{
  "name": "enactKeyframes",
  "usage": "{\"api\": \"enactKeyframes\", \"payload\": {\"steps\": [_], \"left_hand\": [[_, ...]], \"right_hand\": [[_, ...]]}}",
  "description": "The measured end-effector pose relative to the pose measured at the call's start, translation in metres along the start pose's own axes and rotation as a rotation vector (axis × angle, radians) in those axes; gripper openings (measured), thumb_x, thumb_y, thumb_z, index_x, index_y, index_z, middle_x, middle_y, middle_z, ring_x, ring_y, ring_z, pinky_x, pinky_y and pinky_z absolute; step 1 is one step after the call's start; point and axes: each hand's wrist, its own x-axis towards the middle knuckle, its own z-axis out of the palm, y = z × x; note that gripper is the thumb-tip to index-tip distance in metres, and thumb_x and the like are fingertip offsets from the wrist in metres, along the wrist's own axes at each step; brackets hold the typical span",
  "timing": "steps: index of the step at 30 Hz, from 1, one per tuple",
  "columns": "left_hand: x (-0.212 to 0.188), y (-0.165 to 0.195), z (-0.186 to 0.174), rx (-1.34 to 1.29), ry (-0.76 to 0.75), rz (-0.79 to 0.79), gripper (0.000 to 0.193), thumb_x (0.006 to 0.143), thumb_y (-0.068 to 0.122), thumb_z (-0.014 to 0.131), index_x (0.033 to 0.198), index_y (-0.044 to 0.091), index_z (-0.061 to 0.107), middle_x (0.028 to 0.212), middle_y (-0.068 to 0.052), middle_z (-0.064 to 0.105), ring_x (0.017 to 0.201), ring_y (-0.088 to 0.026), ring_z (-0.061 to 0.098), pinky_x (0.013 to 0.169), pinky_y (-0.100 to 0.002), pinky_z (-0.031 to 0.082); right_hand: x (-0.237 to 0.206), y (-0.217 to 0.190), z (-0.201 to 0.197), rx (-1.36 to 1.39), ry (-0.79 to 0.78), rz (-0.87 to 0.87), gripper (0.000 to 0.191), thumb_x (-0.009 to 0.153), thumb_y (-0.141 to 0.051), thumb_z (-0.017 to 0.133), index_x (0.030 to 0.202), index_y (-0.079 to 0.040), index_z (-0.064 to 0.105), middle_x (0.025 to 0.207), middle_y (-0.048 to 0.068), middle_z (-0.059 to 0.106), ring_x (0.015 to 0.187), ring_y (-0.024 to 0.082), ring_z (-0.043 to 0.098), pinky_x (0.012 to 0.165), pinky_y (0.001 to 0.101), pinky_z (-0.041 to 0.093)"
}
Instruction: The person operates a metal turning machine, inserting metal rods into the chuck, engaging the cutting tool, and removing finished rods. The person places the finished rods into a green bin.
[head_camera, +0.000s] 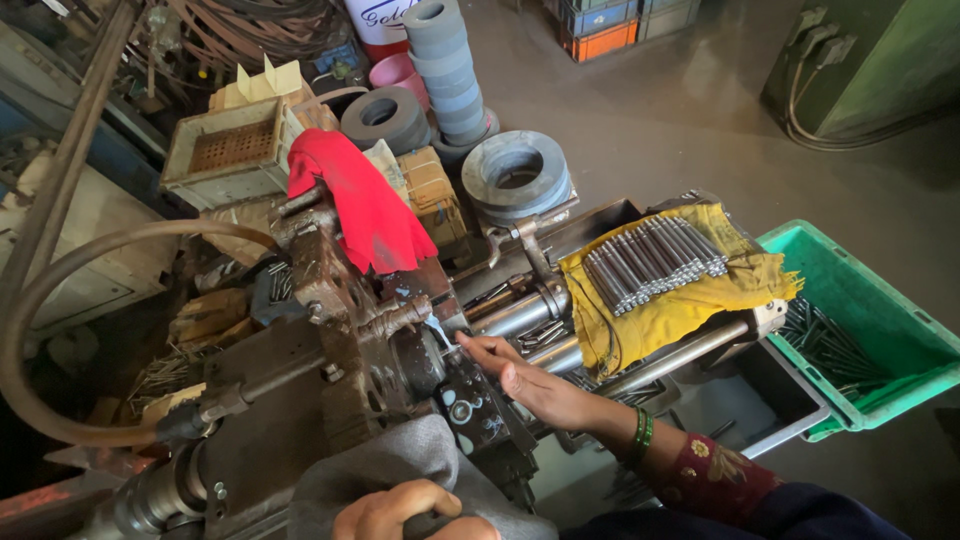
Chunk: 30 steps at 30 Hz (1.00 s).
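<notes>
My right hand (525, 380) reaches left into the middle of a dark, greasy machine (340, 370). Its fingertips are pinched on a thin metal pin (447, 343) at the machine's work slot. Green bangles and a patterned sleeve show on that arm. At the bottom edge my left hand (400, 512) is closed around a handle wrapped in grey cloth (400, 460). Just right of the slot, a row of several bright metal rods (650, 262) lies on a yellow cloth (680, 315) draped over the machine's bars.
A green crate (900, 330) holding dark rods stands on the floor at right, with a grey tray (770, 400) beside it. A red cloth (365, 205) hangs on the machine top. Grey grinding wheels (515, 175) are stacked behind. A thick hose (30, 330) loops at left.
</notes>
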Motion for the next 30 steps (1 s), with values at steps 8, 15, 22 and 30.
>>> {"api": "enactKeyframes", "payload": {"steps": [8,15,22,30], "left_hand": [[0.003,0.001,0.000,0.015,0.012,0.008,0.015,0.074,0.041,0.059,0.061,0.034,0.062,0.070,0.012,0.052,0.063,-0.007,0.053,0.067,-0.031,0.047],[0.007,0.002,-0.005,0.016,-0.036,0.014,0.016,0.076,0.041,0.059,0.062,0.033,0.062,0.069,0.012,0.052,0.064,-0.005,0.055,0.068,-0.031,0.048],[0.013,0.005,-0.004,0.031,-0.009,0.016,0.017,0.075,0.039,0.059,0.060,0.032,0.060,0.068,0.012,0.052,0.062,-0.005,0.054,0.066,-0.030,0.048],[0.014,0.010,0.000,0.054,0.060,0.011,0.014,0.071,0.038,0.058,0.059,0.032,0.058,0.068,0.011,0.051,0.062,-0.009,0.051,0.064,-0.031,0.045]], "right_hand": [[0.000,0.001,0.000,-0.002,0.006,-0.006,0.083,0.108,-0.062,0.013,0.164,-0.002,0.019,0.162,0.017,0.031,0.154,0.031,0.025,0.127,0.0452,0.013],[-0.001,0.001,0.000,-0.003,0.005,-0.002,0.084,0.107,-0.063,0.014,0.164,-0.002,0.021,0.162,0.017,0.031,0.154,0.031,0.025,0.127,0.0459,0.015],[0.000,-0.002,-0.001,0.015,0.006,0.002,0.085,0.106,-0.065,0.014,0.164,-0.002,0.021,0.161,0.017,0.031,0.154,0.032,0.024,0.127,0.0458,0.015],[0.001,-0.021,-0.014,-0.114,0.063,-0.015,0.074,0.108,-0.056,0.024,0.162,-0.005,0.030,0.161,0.014,0.034,0.151,0.029,0.027,0.125,0.0465,0.021]]}}
